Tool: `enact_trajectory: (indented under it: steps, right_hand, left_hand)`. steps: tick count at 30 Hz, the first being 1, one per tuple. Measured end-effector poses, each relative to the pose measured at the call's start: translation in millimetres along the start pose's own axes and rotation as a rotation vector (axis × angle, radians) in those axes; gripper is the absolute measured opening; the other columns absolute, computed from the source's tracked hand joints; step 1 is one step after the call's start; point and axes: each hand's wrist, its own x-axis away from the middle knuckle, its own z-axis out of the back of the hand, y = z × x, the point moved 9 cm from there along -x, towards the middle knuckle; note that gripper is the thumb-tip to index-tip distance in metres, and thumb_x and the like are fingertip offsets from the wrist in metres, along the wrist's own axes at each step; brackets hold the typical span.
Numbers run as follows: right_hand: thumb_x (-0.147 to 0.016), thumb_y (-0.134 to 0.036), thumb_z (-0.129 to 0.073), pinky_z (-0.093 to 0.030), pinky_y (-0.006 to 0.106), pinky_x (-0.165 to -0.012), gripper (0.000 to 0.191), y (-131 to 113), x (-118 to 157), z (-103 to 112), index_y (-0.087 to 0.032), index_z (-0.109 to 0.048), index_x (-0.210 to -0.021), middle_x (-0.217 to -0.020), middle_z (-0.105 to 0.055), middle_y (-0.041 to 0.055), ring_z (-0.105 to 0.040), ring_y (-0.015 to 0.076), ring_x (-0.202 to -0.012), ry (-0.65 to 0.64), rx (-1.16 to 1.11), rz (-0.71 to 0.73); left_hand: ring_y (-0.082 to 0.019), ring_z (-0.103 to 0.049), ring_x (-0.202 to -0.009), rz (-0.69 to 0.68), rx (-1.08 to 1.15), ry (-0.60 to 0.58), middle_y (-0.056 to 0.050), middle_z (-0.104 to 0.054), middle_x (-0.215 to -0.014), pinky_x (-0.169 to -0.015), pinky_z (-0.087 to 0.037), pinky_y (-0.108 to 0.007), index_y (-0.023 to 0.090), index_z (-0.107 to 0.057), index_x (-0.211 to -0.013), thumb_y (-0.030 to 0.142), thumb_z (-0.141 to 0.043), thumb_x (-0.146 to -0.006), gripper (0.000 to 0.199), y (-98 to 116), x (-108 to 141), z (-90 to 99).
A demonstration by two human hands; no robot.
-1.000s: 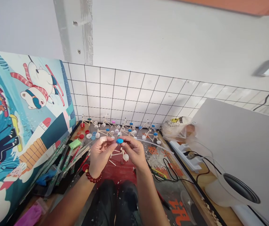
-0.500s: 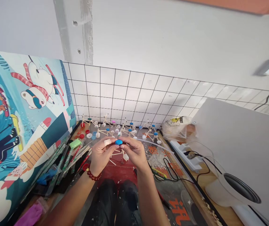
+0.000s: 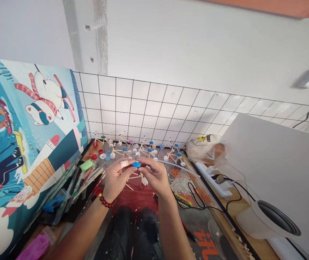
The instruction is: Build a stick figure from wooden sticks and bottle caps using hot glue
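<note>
Between the fingertips of both hands is a small blue lump of modelling clay (image 3: pixel 136 164), flattened and pointed at its ends. My left hand (image 3: pixel 116 177) pinches it from the left side, with a bandage on one finger and a red bead bracelet at the wrist. From the right, my right hand (image 3: pixel 156 176) grips it between thumb and fingers. Partly hidden below the hands lies a wooden-stick piece with a white part (image 3: pixel 144 180). Several small stick models (image 3: pixel 123 150) with white round caps and blue, green or pink tops stand behind.
Sticks and tools (image 3: pixel 74 184) lie left with a green block (image 3: pixel 86 165). Red caps (image 3: pixel 94 157) sit at the back left. A power strip (image 3: pixel 214 180), black cables, a plastic bag (image 3: pixel 203 147) and a white round container (image 3: pixel 265 218) are right. A wire grid (image 3: pixel 140 104) stands behind.
The blue clay looks slightly flatter and more pointed at its sides. Both hands stay in nearly the same place, still pinching it.
</note>
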Motion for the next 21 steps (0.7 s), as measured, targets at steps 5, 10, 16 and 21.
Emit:
enact_trajectory:
  steps: [5,10,16,21]
  right_hand:
    - [-0.088,-0.016,-0.072,-0.059,0.030,-0.079,0.044,-14.9,-1.5,-3.9,-0.035,-0.069,-0.128,-0.103,-0.074,0.0038,-0.069,0.0156,-0.084,-0.047,0.122,0.128]
    - [-0.087,-0.003,-0.064,-0.058,0.034,-0.087,0.060,-22.9,1.3,-6.2,-0.041,-0.064,-0.133,-0.119,-0.062,0.0057,-0.065,0.0180,-0.106,-0.065,0.179,0.258]
    - [-0.085,0.004,-0.057,-0.058,0.034,-0.087,0.062,-19.1,4.0,-6.9,-0.041,-0.068,-0.128,-0.121,-0.060,0.0050,-0.064,0.0169,-0.105,-0.087,0.185,0.256]
    - [-0.085,0.001,-0.059,-0.059,0.034,-0.085,0.059,-22.0,3.5,-7.6,-0.037,-0.067,-0.128,-0.122,-0.061,0.0064,-0.065,0.0182,-0.106,-0.086,0.218,0.265]
  left_hand:
    - [-0.017,-0.075,-0.084,0.029,0.023,0.004,-0.004,-0.077,-0.094,-0.072,-0.066,-0.025,0.021,-0.081,-0.093,0.027,-0.080,-0.081,0.014,-0.3,-0.5,0.1]
    - [-0.016,-0.073,-0.083,0.089,0.030,-0.077,-0.004,-0.077,-0.091,-0.072,-0.064,-0.024,0.020,-0.080,-0.094,0.028,-0.078,-0.082,0.014,-1.4,-1.3,-6.6]
    - [-0.014,-0.069,-0.077,0.166,0.017,-0.148,-0.003,-0.076,-0.088,-0.068,-0.060,-0.021,0.020,-0.080,-0.090,0.030,-0.079,-0.080,0.014,-0.8,0.2,-12.9]
    - [-0.016,-0.069,-0.082,0.249,0.043,-0.148,-0.004,-0.075,-0.088,-0.071,-0.060,-0.023,0.019,-0.081,-0.092,0.033,-0.079,-0.079,0.019,-7.9,2.2,-13.6]
